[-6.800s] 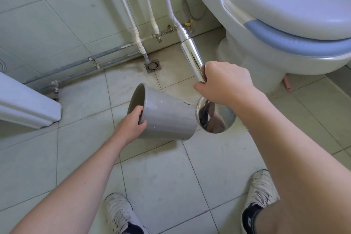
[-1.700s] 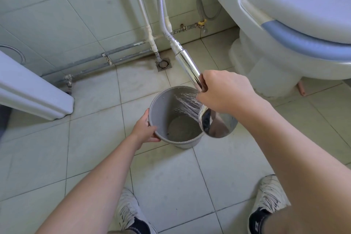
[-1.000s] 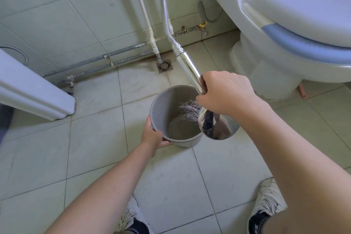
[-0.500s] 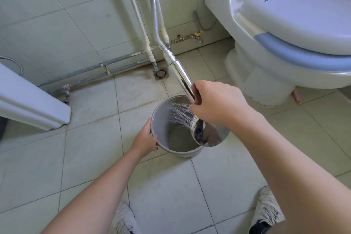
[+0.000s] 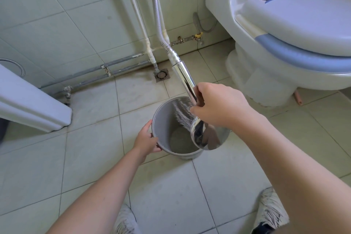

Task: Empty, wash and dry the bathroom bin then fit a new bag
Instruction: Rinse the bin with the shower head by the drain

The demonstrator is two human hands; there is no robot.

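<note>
— Two hands busy, then?
— Yes. The left hand [image 5: 147,138] is clamped on the near-left rim of the grey bin [image 5: 163,119], which stands on the floor tiles [image 5: 95,157].
— And the other?
— The right hand [image 5: 218,106] is closed around the chrome shower head [image 5: 185,76], held over the bin's far side, water spraying inside.
— See the spray face?
— No, it's turned away. The bin's right wall is hidden behind that head.
</note>
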